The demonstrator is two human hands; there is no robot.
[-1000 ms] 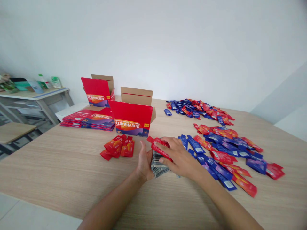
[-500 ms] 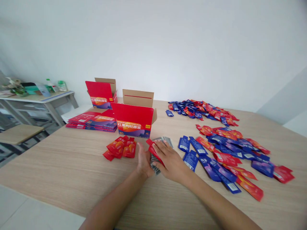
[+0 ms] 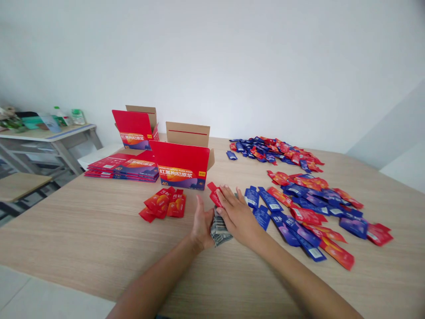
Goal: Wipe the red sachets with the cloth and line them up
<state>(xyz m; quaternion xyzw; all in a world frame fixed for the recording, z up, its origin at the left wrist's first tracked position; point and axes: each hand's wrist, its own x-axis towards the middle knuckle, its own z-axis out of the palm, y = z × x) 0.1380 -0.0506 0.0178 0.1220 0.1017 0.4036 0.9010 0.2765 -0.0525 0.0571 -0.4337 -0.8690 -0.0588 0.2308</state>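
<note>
1 red sachet (image 3: 214,192), striped bundle (image 3: 220,233)
Left hand (image 3: 202,227) grasps bundle; right hand (image 3: 238,216) covers sachet, fingers extended, grip unclear.

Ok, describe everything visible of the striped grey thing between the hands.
The striped grey thing looks like soft cloth, banded dark and pale. It appears bunched, with the left hand against its side and the right hand spread over it and a red pouch. Much of it is hidden.
</note>
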